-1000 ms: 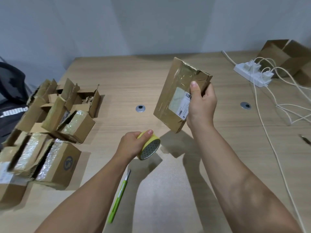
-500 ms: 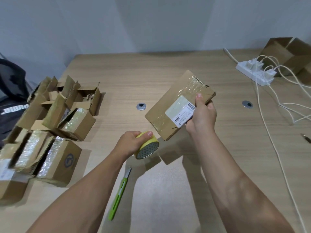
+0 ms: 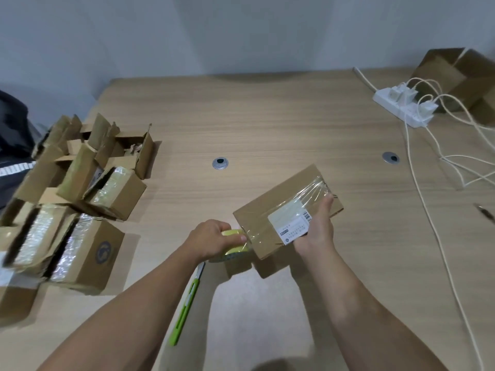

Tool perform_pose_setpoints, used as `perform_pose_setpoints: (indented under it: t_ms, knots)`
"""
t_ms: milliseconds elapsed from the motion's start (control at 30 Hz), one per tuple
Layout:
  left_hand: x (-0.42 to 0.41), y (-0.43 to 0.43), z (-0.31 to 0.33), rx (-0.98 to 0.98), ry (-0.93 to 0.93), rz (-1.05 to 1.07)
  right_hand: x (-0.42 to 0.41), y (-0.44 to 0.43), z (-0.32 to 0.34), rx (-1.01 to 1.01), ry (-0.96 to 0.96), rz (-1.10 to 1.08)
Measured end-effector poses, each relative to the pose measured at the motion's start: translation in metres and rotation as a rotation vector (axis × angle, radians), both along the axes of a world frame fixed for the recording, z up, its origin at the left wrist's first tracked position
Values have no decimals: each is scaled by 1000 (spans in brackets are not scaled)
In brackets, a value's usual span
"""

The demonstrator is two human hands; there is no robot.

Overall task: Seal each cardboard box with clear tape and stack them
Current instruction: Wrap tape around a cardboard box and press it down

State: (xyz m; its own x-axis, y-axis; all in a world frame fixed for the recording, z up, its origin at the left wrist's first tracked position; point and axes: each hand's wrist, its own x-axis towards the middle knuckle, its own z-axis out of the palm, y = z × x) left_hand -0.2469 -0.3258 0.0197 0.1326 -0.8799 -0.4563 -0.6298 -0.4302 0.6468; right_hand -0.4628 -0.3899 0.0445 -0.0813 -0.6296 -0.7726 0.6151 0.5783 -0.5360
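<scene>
A flat cardboard box (image 3: 270, 210) with a white shipping label and shiny clear tape across it lies tilted just above the wooden table, near the middle. My right hand (image 3: 316, 231) grips its near right side, thumb on the taped top. My left hand (image 3: 214, 239) holds a yellow-cored roll of clear tape (image 3: 235, 246) pressed against the box's near left corner. A heap of small cardboard boxes (image 3: 75, 199), some open with torn flaps and some taped, sits at the left edge of the table.
A green utility knife (image 3: 184, 309) lies on the table (image 3: 267, 124) under my left forearm. A white power strip (image 3: 401, 108) with chargers and trailing cables sits far right, beside a larger open carton (image 3: 460, 76). Two metal grommets (image 3: 220, 163) are set in the tabletop.
My right hand has lowered the box from upright to nearly flat. My left hand has brought the tape roll up against the box's near corner.
</scene>
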Motion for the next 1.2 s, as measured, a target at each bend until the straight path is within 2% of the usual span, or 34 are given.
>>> perform_pose_setpoints:
  t_ms: [133, 367, 567, 700, 900, 1067, 1200]
  knots:
    - [-5, 10, -21, 28, -62, 38, -7, 6, -17, 45, 25, 43]
    - [-14, 11, -38, 69, -2, 157, -16, 23, -57, 188, -16, 21]
    - [-16, 13, -45, 180, 52, 153, -19, 32, -73, 109, 9, -3]
    - [-18, 13, -46, 147, 101, 187, -21, 26, -69, 58, 64, 6]
    - [-18, 21, -48, 50, 271, 229, -18, 13, -53, 23, 57, -10]
    - [-17, 22, -46, 15, 273, 210, -13, 6, -49, 40, 49, 6]
    - [-15, 24, -40, -6, 304, 215, -11, 4, -47, 88, -29, 42]
